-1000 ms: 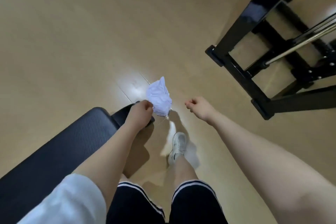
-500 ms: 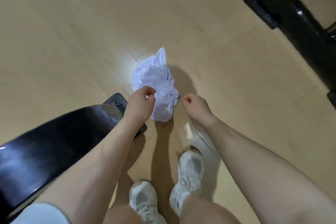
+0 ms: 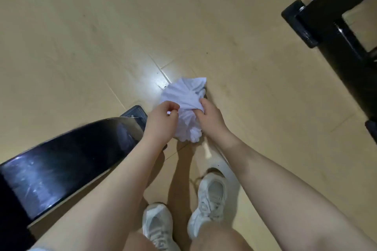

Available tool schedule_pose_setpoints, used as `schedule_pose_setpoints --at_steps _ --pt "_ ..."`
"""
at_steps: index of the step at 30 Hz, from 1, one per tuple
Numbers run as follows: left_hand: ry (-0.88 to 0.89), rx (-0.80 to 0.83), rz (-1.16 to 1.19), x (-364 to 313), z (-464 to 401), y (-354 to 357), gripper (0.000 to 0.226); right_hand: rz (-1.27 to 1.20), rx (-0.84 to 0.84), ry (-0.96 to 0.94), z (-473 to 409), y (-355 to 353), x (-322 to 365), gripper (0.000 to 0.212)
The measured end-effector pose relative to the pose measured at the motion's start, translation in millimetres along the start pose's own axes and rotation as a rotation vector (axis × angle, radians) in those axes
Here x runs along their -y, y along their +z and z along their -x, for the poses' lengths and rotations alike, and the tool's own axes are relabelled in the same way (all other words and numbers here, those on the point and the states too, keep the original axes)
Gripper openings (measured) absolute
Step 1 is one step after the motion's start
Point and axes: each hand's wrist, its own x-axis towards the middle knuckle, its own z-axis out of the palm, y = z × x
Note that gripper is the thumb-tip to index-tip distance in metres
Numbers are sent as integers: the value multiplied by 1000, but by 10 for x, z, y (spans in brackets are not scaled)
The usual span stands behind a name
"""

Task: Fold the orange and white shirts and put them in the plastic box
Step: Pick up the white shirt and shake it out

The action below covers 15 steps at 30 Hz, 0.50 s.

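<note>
The white shirt [image 3: 188,108] was bunched into a crumpled ball between your two hands, held above the pale wooden floor [image 3: 81,36], in front of your feet. Farthest left, a black padded bench [image 3: 65,161] ran in from the lower left edge, its end lying under your left forearm. Your left hand [image 3: 161,121] had its grip curled, thumb and fingers pinching the left side of the white shirt. The cloth hung between both hands, with loose folds above your knuckles and a twisted lump below them. Your right hand [image 3: 210,117] gripped the shirt's right side, fingers tucked into the fabric. Below the hands, your two white sneakers [image 3: 210,197] stood on the floor, the right one further forward. At the far right, a black metal frame [image 3: 330,32] stood well apart from the shirt.
</note>
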Motion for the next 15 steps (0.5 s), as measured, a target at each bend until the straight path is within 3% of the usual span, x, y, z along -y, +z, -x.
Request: schedule_pose_setpoints --at_steps 4,7,8,10,12,15 --pt "36 9 30 -763 981 -581 21 -11 -18 -107 1131 -641 943 11" --pt "120 74 6 -1358 1767 -1081 24 -84 44 -108 2091 -1177 1688 8" --pt "208 109 -45 -1563 2045 -1249 27 -119 74 -91 2391 -1341 1933 9" --pt "435 196 -258 -1950 2557 -1524 38 -174 104 -47 2929 -1644 2376 33" --pt "547 220 -361 -2274 2988 -1713 38 -201 132 -15 3397 -1873 2739 39" --pt "554 109 -169 -2592 3402 -1921 15 -163 170 -56 3964 -2087 3080 9"
